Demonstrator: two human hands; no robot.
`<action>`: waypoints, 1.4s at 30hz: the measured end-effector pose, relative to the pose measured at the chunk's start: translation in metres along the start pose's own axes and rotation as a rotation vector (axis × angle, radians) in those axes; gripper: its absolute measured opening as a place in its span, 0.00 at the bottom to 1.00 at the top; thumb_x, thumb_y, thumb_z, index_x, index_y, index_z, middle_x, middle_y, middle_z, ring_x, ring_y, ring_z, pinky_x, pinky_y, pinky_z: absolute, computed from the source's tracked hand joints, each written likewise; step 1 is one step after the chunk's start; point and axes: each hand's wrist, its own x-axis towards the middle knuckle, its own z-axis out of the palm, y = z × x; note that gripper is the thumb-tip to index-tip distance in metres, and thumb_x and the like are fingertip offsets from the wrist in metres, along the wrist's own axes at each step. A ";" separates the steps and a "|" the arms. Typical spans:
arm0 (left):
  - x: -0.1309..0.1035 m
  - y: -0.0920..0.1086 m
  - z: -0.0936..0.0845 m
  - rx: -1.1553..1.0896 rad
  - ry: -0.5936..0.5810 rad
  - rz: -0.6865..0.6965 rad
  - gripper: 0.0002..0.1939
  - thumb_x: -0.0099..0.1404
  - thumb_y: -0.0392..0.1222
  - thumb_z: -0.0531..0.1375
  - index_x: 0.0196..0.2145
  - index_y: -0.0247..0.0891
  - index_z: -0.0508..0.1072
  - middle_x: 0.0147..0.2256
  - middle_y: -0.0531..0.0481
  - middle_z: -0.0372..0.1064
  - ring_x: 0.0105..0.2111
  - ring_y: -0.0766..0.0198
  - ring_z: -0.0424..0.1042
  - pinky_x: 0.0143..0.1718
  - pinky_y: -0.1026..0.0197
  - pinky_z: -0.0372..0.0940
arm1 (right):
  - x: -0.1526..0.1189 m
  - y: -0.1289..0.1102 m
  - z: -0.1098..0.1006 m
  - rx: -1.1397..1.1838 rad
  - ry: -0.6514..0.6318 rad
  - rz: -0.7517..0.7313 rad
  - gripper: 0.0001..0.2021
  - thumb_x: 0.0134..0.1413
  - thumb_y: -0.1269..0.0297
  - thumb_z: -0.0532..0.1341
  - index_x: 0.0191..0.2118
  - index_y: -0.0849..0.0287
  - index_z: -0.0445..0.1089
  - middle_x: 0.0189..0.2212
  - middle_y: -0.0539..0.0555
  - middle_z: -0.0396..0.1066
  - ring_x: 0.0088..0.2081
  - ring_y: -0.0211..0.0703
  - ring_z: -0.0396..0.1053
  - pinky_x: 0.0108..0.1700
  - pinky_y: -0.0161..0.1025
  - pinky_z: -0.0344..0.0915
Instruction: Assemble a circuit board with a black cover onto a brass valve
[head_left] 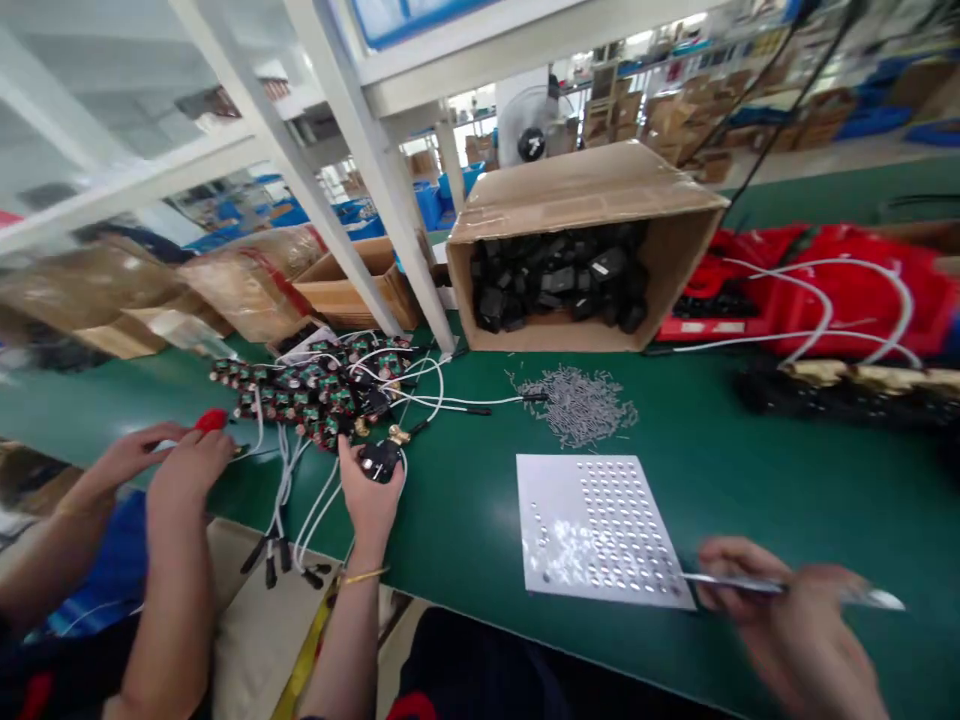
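My left hand (373, 497), with a yellow band at its wrist, is wrapped round a black device (381, 460) that has a brass fitting and a white cable. It is beside a cluster of green circuit boards with black housings (300, 390). At the right, my right hand (780, 600) grips slim metal tweezers (742, 583). Their thin end reaches the right edge of a white sheet (555, 500) with rows of small shiny round pieces. Behind the sheet is a pile of small grey screws or pins (581, 405).
A cardboard box (585, 200) of black parts lies open behind the pile. Red bins (847, 280) and brass-topped black parts (862, 385) are at the right. At the left, a co-worker's hands (187, 460) hold a red object (211, 420). White posts (382, 170) rise behind the boards.
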 end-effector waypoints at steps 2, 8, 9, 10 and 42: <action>-0.005 -0.004 0.004 0.060 -0.068 0.170 0.51 0.48 0.43 0.65 0.63 0.36 0.40 0.48 0.42 0.61 0.50 0.49 0.61 0.54 0.48 0.55 | 0.000 0.008 0.011 0.133 -0.011 0.101 0.36 0.50 0.32 0.39 0.25 0.57 0.72 0.24 0.62 0.70 0.23 0.47 0.68 0.24 0.42 0.67; 0.011 -0.005 0.031 0.057 -0.297 0.107 0.48 0.49 0.48 0.64 0.61 0.35 0.44 0.51 0.40 0.56 0.49 0.53 0.63 0.54 0.51 0.58 | 0.023 0.022 0.050 0.065 -0.071 0.023 0.19 0.41 0.49 0.67 0.35 0.59 0.69 0.30 0.56 0.73 0.31 0.46 0.71 0.35 0.41 0.68; 0.015 -0.004 0.033 0.085 -0.295 0.065 0.47 0.48 0.49 0.64 0.60 0.33 0.47 0.52 0.39 0.55 0.51 0.51 0.62 0.55 0.50 0.57 | 0.026 0.024 0.052 0.022 -0.069 -0.002 0.19 0.41 0.51 0.68 0.35 0.60 0.69 0.30 0.56 0.73 0.31 0.45 0.70 0.34 0.40 0.68; 0.020 -0.005 0.034 0.113 -0.296 0.028 0.45 0.47 0.51 0.65 0.58 0.31 0.52 0.51 0.38 0.56 0.51 0.49 0.61 0.55 0.48 0.56 | 0.029 0.026 0.054 -0.005 -0.067 -0.020 0.18 0.42 0.51 0.67 0.34 0.60 0.69 0.29 0.55 0.73 0.30 0.45 0.70 0.34 0.40 0.67; -0.050 0.056 0.024 -0.210 -0.759 0.230 0.43 0.46 0.44 0.69 0.57 0.44 0.54 0.56 0.43 0.53 0.57 0.49 0.54 0.58 0.46 0.51 | 0.030 0.022 0.063 -0.001 -0.022 0.011 0.18 0.44 0.51 0.66 0.35 0.59 0.68 0.30 0.57 0.74 0.30 0.45 0.72 0.34 0.41 0.71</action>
